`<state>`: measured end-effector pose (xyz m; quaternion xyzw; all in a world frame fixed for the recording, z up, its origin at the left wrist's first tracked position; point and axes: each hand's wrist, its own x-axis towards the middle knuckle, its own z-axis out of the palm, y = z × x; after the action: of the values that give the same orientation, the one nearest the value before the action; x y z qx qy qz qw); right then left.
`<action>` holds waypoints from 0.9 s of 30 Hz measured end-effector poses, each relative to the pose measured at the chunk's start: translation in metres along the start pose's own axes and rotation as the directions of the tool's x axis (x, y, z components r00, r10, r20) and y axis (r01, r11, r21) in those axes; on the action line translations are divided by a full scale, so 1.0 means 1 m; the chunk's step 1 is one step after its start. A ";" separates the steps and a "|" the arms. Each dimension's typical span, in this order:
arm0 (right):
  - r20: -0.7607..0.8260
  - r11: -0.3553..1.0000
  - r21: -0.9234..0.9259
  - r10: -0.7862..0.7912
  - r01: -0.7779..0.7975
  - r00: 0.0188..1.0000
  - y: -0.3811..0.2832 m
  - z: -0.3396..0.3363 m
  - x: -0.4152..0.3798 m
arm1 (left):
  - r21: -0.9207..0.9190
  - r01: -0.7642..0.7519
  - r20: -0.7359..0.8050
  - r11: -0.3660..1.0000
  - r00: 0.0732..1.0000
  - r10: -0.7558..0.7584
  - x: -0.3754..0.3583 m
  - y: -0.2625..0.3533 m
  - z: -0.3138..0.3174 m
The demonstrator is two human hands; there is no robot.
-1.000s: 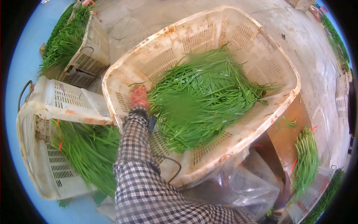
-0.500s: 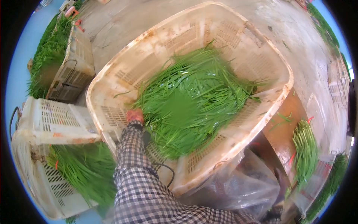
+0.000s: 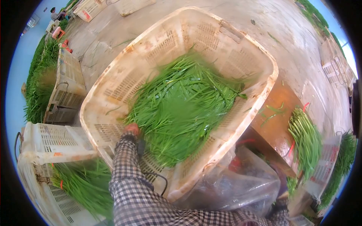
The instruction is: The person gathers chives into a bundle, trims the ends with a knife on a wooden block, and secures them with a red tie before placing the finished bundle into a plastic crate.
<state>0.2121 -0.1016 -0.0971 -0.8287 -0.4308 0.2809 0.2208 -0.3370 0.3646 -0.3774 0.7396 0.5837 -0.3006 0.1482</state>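
Note:
Inside a large off-white plastic basket (image 3: pixel 264 92) lies a loose heap of long green garlic chives (image 3: pixel 177 109). My left hand (image 3: pixel 132 130), in a checked sleeve, reaches down into the basket at the left edge of the heap. Its fingers look curled in against the leaves, though their tips are hidden. Of my right arm only a checked sleeve (image 3: pixel 279 211) shows, at the lower right; the hand itself does not show. A tied bundle of chives (image 3: pixel 306 141) lies at the end of a brown board (image 3: pixel 281 113), right of the basket.
Left of the basket stands a white crate (image 3: pixel 56 154) with more chives (image 3: pixel 85 184). Another crate (image 3: pixel 71 84) with greens is behind it. Clear plastic sheeting (image 3: pixel 241 180) hangs in front of me. A person (image 3: pixel 56 15) sits far off at the upper left.
My view has tilted up and shifted, so the basket sits a little further left and a distant person shows. My left hand stays at the same edge of the chives.

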 end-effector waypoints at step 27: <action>0.054 0.995 -0.029 0.097 -0.096 0.994 0.007 -0.006 -0.007 | -0.008 -0.435 -0.238 0.900 0.875 0.421 -0.078 0.383 -0.150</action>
<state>0.2170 -0.1121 -0.0953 -0.8433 -0.3999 0.3086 0.1838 0.0578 0.2849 -0.2631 0.8752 0.4277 -0.1546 0.1651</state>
